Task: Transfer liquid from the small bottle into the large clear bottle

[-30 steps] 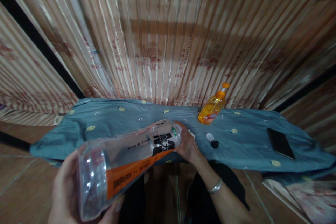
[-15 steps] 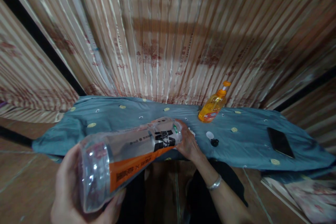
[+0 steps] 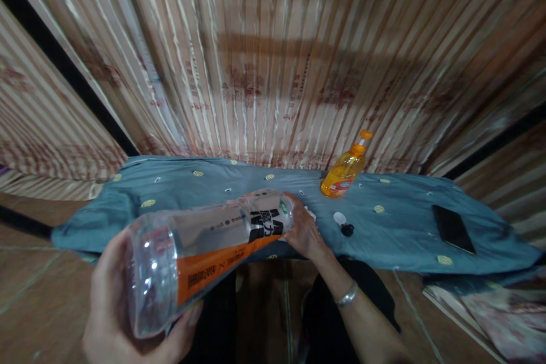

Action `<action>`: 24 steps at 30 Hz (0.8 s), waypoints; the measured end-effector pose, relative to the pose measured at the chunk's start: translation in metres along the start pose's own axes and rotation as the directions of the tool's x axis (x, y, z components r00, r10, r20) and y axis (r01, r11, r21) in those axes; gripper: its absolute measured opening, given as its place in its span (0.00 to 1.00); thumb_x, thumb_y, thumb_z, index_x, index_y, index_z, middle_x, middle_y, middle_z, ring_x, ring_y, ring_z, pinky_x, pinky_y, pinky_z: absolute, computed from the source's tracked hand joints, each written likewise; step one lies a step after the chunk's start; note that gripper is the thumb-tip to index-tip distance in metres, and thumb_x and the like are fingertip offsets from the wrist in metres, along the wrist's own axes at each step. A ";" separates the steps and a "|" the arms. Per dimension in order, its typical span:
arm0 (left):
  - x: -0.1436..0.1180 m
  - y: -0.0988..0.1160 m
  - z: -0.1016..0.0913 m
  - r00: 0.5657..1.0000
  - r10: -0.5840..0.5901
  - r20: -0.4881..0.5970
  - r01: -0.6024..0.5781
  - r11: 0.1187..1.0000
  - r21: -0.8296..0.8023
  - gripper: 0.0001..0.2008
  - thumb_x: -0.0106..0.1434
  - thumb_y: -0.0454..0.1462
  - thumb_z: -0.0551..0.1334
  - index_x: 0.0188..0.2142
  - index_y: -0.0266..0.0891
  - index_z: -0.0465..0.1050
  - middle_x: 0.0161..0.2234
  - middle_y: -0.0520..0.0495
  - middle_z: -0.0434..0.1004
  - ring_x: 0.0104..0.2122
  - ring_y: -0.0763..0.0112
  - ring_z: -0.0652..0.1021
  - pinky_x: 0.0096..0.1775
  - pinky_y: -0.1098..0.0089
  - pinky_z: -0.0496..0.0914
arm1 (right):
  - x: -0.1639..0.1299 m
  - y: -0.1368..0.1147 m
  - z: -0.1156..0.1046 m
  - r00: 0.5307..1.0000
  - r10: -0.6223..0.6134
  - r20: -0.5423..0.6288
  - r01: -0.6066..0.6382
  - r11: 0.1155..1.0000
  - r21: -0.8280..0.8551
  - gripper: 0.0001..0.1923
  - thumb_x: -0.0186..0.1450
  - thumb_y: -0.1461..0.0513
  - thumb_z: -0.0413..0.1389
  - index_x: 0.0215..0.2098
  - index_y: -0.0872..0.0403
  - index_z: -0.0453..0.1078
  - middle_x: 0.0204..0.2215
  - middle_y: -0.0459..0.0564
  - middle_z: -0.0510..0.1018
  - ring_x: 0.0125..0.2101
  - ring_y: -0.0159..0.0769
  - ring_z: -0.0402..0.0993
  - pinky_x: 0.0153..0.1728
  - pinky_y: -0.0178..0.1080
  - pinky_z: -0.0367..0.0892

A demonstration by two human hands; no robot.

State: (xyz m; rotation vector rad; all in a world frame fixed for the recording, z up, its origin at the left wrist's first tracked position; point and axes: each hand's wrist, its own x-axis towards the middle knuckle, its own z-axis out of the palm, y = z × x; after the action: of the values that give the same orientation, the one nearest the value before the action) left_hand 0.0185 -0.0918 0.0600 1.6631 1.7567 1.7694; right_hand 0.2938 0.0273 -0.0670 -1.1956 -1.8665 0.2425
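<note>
Head view. The left hand (image 3: 113, 307) cups the base of a clear plastic bottle (image 3: 209, 256) with an orange-and-black label, its fingers (image 3: 187, 321) curled round the underside. The bottle lies nearly level in the air, its neck pointing toward the counter (image 3: 179, 193) draped in blue-grey cloth. The right hand (image 3: 303, 227) closes over the neck end, apparently gripping the cap, which is hidden. Farther back stand an orange pump bottle (image 3: 344, 170), a small white cap (image 3: 339, 218) beside a black cap (image 3: 347, 230), and a dark phone (image 3: 453, 229)

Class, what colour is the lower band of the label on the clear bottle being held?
Orange, on the clear bottle, seen in the head view.
</note>
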 end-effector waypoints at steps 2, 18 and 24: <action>0.000 -0.001 -0.001 1.000 0.011 0.004 -0.011 1.000 -0.004 0.50 0.48 0.52 0.75 0.70 0.55 0.66 0.63 0.45 0.76 0.67 0.35 0.71 0.71 0.36 0.57 | 0.000 -0.001 0.000 1.000 -0.006 -0.006 0.006 1.000 0.007 0.42 0.61 0.64 0.63 0.72 0.52 0.58 0.64 0.63 0.75 0.64 0.57 0.75 0.61 0.60 0.76; 0.003 -0.008 -0.002 0.998 0.063 0.010 -0.064 0.998 0.022 0.46 0.53 0.52 0.73 0.71 0.59 0.64 0.65 0.47 0.74 0.65 0.34 0.74 0.71 0.31 0.56 | 0.000 -0.002 0.001 1.000 -0.016 -0.008 0.016 1.000 0.022 0.42 0.63 0.63 0.62 0.73 0.52 0.56 0.66 0.62 0.74 0.66 0.57 0.74 0.64 0.59 0.74; 0.003 -0.016 -0.004 0.991 0.122 0.046 -0.125 0.990 0.060 0.45 0.56 0.51 0.69 0.72 0.59 0.61 0.67 0.48 0.72 0.64 0.36 0.74 0.71 0.30 0.54 | 0.000 -0.001 0.000 1.000 -0.019 -0.006 0.019 1.000 0.002 0.42 0.63 0.63 0.62 0.73 0.52 0.56 0.65 0.63 0.74 0.65 0.58 0.74 0.63 0.61 0.74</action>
State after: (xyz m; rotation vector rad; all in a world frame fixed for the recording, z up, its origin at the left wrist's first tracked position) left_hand 0.0048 -0.0870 0.0504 1.8577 1.7435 1.7318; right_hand 0.2928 0.0268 -0.0662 -1.1753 -1.8710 0.2296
